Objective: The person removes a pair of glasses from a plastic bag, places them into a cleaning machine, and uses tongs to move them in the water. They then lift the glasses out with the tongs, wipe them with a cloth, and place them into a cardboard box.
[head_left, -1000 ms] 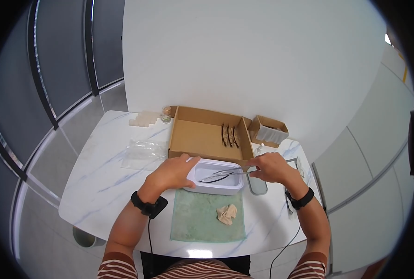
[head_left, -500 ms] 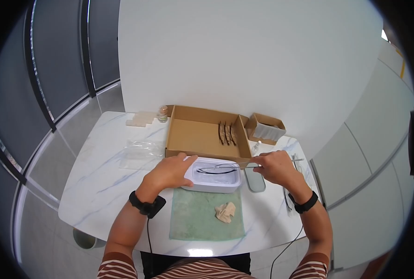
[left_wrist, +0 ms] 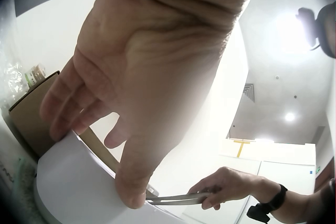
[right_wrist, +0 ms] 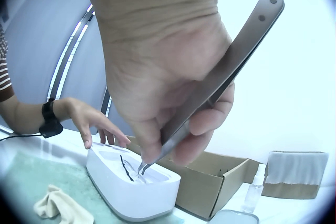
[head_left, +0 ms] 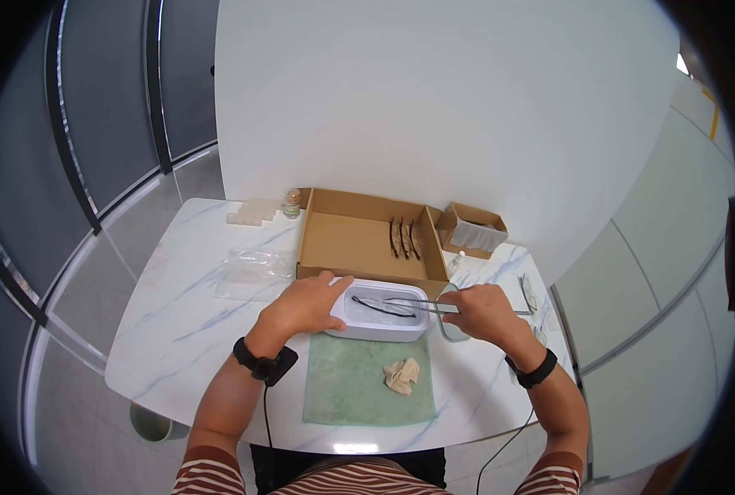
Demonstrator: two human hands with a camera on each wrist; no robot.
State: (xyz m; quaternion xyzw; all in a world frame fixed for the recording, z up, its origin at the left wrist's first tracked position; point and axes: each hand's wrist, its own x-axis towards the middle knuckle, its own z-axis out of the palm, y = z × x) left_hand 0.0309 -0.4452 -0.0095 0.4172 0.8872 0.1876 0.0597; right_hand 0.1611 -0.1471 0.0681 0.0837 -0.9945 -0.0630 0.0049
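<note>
A white oval tub (head_left: 377,332) holds a thin dark curved strip (head_left: 384,310) and something clear. My left hand (head_left: 303,306) rests on the tub's left end, thumb at the front side and fingers at the back rim. Metal tweezers (right_wrist: 210,85) are pinched between the thumb and fingers of my right hand (head_left: 487,315); their tips reach into the tub beside the dark strip, in the right wrist view. Whether the tips touch the strip, I cannot tell.
Behind the tub stands an open cardboard box (head_left: 351,239) with several dark strips (head_left: 402,238). A smaller box (head_left: 475,231), a spray bottle (head_left: 456,261) and a grey-green lid (head_left: 452,330) are at right. A crumpled cloth (head_left: 401,376) lies on a green mat (head_left: 343,388).
The tweezers have shifted inside the tub, and the dark strip now slants down to the right. My right hand has moved slightly lower. My left hand keeps its place on the tub.
</note>
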